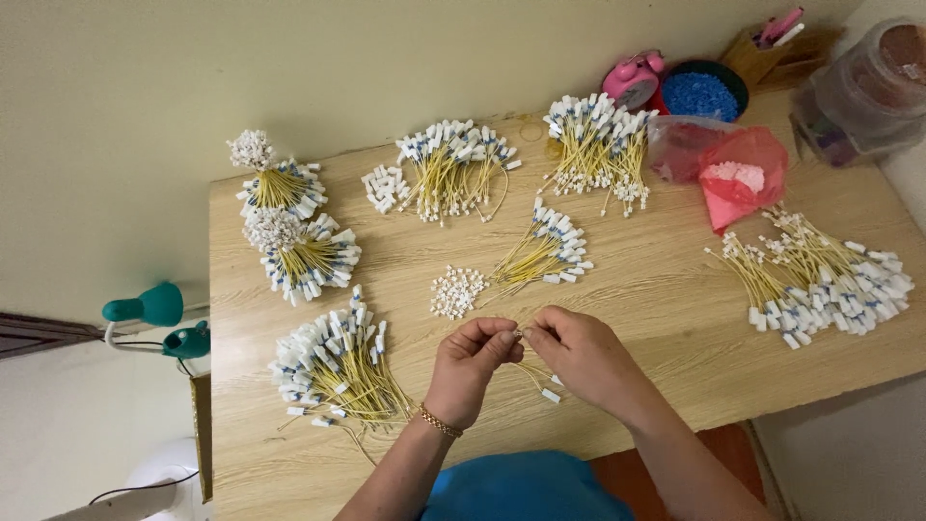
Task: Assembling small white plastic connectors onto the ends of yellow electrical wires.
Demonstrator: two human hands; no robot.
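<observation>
Both hands meet above the wooden desk [656, 289]; the left hand [470, 367] and right hand [579, 355] pinch a thin yellow wire [536, 376] between fingertips, just before a small pile of white connectors [456, 291]; wire bundles [333, 367] lie around.

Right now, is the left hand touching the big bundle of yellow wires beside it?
Apart. The head view shows bare table between the left hand and the bundle of yellow wires.

wooden table [666, 289] | yellow wire bundles [333, 367] | white connector pile [456, 291] | pink bag [741, 176]
</observation>
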